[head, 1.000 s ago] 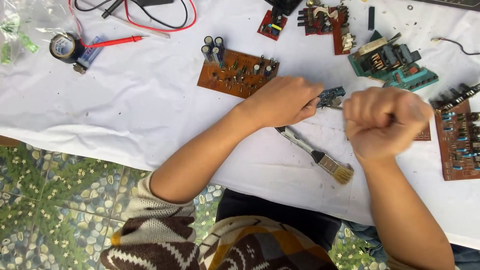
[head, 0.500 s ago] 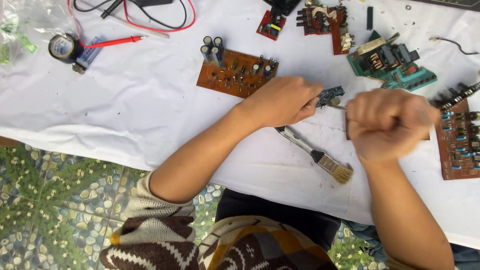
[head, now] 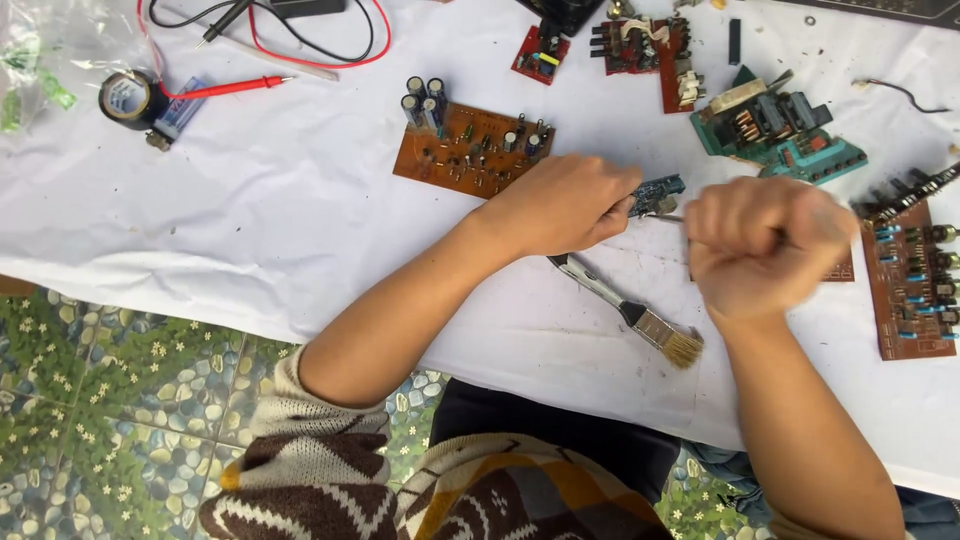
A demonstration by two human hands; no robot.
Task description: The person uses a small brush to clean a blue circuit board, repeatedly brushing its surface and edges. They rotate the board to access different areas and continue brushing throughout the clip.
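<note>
While the left hand [head: 565, 205] lies knuckles-up near the middle of the frame, its fingers are closed on a small blue-green circuit board [head: 656, 193] that pokes out from its right edge, toward the right hand [head: 760, 250]. That hand is balled into a fist and blurred; a thin metal tip [head: 668, 217] shows just left of it, pointing at the small board, though what the fist grips cannot be told for sure. The two hands sit side by side, near each other, the board between them and touching only the left. Its long axis runs roughly left to right, tilted slightly upward toward the right of the frame.

Just below the left hand a paintbrush [head: 625, 308] lies on the white cloth of the bench [head: 250, 230], handle toward the upper left, bristles toward the lower right. A brown board with capacitors [head: 470, 145] rests above the left wrist, a green board [head: 775, 130] sits upper right, and another brown board [head: 910, 290] lies at the right edge.
</note>
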